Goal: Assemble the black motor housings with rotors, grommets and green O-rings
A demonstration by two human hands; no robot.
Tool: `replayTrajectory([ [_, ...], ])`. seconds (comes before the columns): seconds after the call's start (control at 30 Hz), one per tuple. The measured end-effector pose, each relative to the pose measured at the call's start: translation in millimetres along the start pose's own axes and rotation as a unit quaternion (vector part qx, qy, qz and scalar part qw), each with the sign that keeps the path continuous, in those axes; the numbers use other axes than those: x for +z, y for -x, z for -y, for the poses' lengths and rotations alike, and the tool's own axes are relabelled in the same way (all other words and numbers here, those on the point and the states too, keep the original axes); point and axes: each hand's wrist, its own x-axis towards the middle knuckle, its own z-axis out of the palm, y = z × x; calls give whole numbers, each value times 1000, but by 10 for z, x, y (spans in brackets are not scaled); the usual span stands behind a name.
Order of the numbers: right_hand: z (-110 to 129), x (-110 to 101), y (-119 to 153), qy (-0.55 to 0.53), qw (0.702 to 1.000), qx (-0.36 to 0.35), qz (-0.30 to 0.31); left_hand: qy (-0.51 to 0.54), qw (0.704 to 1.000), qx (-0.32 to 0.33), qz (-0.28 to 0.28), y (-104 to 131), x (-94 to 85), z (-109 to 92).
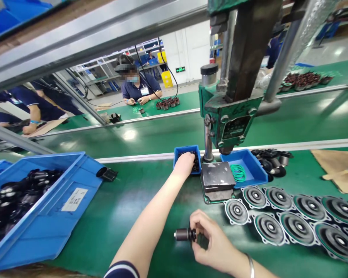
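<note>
My left hand point(185, 165) reaches into a small blue bin point(199, 170) of small black parts, its fingers curled together and pointing down. The fingertips are hidden, so what they pinch cannot be seen. Low over the green bench, my right hand point(211, 241) is closed on a small motor rotor point(182, 234), a dark brown cylinder with a short pale shaft end pointing left and a black collar at the fingers. A metal block point(217, 175) stands just right of the small bin, beneath the green press point(226, 123).
Several round metal housings point(270, 228) cover the right side. A blue tray point(251, 164) holds green rings point(238, 173), with black parts point(274, 162) beside it. At left stands a large blue bin point(72, 181) of black parts, near a loose black piece point(106, 173). A co-worker point(140, 87) sits opposite.
</note>
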Motion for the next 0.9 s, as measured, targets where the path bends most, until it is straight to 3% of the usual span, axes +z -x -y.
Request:
replayTrajectory([
  [0.47, -77, -54, 38, 80, 995, -54, -15, 17, 1000, 1, 22, -28, 48, 123],
  [0.7, -104, -65, 39, 72, 996, -53, -30, 74, 997, -24, -12, 43, 96, 74],
  [0.9, -44, -73, 8, 70, 996, -51, -32, 203, 973, -65, -83, 56, 26, 76],
])
